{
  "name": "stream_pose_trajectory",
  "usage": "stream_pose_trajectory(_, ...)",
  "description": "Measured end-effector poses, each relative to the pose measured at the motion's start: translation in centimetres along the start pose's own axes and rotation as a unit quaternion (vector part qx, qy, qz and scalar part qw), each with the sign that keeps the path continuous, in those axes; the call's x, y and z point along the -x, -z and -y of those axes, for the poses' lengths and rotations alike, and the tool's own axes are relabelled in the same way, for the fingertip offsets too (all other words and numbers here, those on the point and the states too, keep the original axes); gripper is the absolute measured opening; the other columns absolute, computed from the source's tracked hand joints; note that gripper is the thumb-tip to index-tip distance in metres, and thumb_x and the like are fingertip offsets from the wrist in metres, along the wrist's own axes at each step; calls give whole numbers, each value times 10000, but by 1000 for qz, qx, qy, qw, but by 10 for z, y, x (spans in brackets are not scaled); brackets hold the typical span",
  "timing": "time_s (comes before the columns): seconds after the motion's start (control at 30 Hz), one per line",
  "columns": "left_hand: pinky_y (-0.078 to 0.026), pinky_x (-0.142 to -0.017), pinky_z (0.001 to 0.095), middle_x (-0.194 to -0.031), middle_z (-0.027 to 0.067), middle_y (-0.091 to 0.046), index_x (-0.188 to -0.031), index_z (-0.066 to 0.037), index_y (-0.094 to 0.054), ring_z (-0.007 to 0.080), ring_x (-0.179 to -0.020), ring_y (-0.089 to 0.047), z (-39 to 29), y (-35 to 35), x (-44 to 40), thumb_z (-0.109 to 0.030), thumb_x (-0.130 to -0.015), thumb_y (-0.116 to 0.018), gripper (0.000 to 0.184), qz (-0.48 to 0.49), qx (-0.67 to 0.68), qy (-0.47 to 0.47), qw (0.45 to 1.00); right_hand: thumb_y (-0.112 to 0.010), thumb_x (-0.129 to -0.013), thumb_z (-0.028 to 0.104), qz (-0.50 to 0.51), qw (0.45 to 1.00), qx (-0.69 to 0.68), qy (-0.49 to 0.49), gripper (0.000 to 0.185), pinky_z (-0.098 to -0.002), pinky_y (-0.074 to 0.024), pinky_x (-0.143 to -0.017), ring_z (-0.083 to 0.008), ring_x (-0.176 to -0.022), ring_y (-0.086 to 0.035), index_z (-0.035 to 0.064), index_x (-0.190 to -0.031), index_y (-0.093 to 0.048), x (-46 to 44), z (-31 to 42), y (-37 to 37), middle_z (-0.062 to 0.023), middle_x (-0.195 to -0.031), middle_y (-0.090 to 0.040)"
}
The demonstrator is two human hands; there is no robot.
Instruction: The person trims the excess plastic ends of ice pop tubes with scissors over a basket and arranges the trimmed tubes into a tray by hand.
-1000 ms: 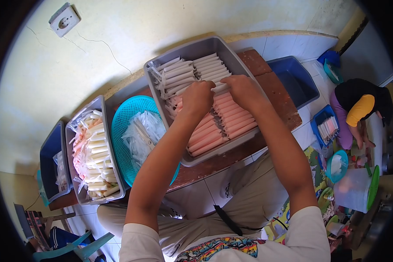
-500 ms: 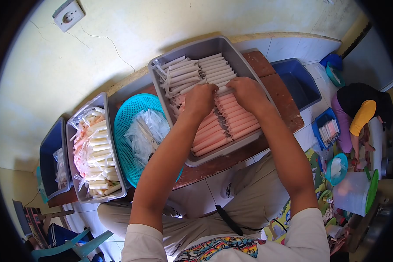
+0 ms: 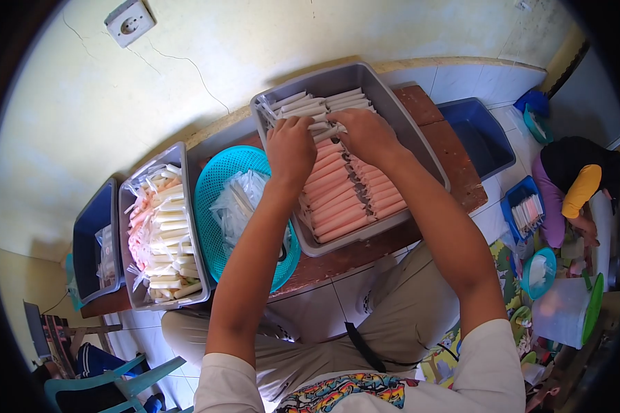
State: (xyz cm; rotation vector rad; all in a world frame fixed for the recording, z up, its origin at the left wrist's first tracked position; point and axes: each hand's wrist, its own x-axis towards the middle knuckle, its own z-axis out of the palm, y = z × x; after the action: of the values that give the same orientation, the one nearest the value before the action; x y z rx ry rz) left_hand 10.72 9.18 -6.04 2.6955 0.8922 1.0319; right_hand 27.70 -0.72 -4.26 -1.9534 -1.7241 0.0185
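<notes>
In the grey tub (image 3: pixel 420 148), pink filled plastic tubes (image 3: pixel 334 196) like ice pops lie in two neat columns nearest me. White tubes (image 3: pixel 348 98) of the same kind fill the far part. My left hand (image 3: pixel 291 151) is over the left column, its fingers curled at the ends of white tubes. Close by, my right hand (image 3: pixel 366 135) pinches at a white tube (image 3: pixel 320 126) lying between both hands. Its far end reaches the left fingertips, and whether they press on it or only touch it is partly hidden.
Left of the tub, a turquoise basket (image 3: pixel 207 199) holds clear plastic bags and scissors. Beyond it stand a grey bin (image 3: pixel 198 241) of loose tubes and a dark blue bin (image 3: pixel 83 241). A brown bench (image 3: pixel 455 165) bears them. Another person (image 3: pixel 572 172) bends at the far right.
Both hands have shifted left relative to the tub, the left one opening over the left column and the right one reaching toward the middle. The view has moved slightly.
</notes>
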Motion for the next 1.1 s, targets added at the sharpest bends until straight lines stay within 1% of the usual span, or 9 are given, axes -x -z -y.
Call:
stream_pose_trajectory(0.07,-497,-1045,466,-1155,118,-781,-1131,-84,-791,333,-1140,-702,8,4,1,-39,-912,-683,248,-30,-21,-5,999,-666,-927,70,8,1000,-9,-9,391,-495,-588,-994,-377,-1160,-722,112,-1306,-754,-15,5,-8,-152,-1221,-767)
stream_pose_trajectory(0.1,-497,-1045,466,-1155,118,-781,-1131,-84,-791,333,-1140,-702,11,5,0,-39,-912,-683,248,-32,-25,-6,999,-666,-927,70,6,1000,-11,-6,391,-495,-588,-994,-377,-1160,-722,112,-1306,-754,-18,3,-13,-152,-1221,-767)
stream_pose_trajectory(0.17,-399,-1140,508,-1197,108,-770,-1169,-82,-783,325,-1201,-675,16,5,0,3,-871,-659,333,-7,-81,16,997,-681,-936,77,-60,997,-32,48,347,-491,-590,-986,-380,-1165,-715,106,-1273,-758,-24,-1,-26,-146,-1229,-748)
stream_pose_trajectory(0.27,-343,-1172,538,-1234,113,-757,-1175,-66,-782,335,-1233,-657,19,-1,3,4,-849,-640,362,15,-105,46,993,-696,-947,93,-18,999,-31,38,285,-487,-590,-987,-377,-1150,-715,92,-1225,-759,-30,-5,-35,-136,-1245,-723)
stream_pose_trajectory(0.4,-348,-1169,540,-1264,131,-740,-1186,-58,-781,340,-1270,-634,18,0,1,-26,-849,-652,363,29,-117,56,991,-726,-953,136,-27,997,-49,49,235,-483,-592,-989,-365,-1151,-708,87,-1181,-757,-38,-9,-44,-118,-1210,-715)
stream_pose_trajectory(0.57,-360,-1154,534,-1203,157,-718,-1146,-56,-783,355,-1237,-620,15,1,1,-38,-841,-665,328,59,-150,75,984,-765,-937,189,-31,999,-16,30,188,-477,-605,-972,-302,-1182,-681,98,-1102,-770,-40,-2,-45,-81,-1156,-686)
stream_pose_trajectory(0.9,-379,-1125,509,-1149,159,-707,-1061,-57,-778,354,-1202,-615,17,-4,4,-54,-867,-666,225,34,-177,64,981,-798,-910,152,-58,994,1,93,142,-446,-603,-958,-286,-1155,-678,84,-1032,-768,-36,-9,-41,-71,-1109,-664)
stream_pose_trajectory(1.0,-349,-1158,526,-1124,143,-722,-1055,-72,-773,339,-1195,-615,18,-6,6,-44,-880,-654,213,18,-180,44,982,-802,-908,140,-51,995,-27,80,134,-446,-597,-949,-293,-1128,-682,77,-1019,-762,-30,-7,-30,-74,-1099,-657)
stream_pose_trajectory(1.1,-287,-1200,589,-1100,103,-740,-1064,-90,-770,318,-1184,-618,13,-3,7,-26,-881,-647,230,13,-186,30,982,-800,-910,130,-47,996,-28,65,134,-449,-595,-942,-303,-1113,-682,73,-1021,-752,-25,-4,-17,-80,-1098,-649)
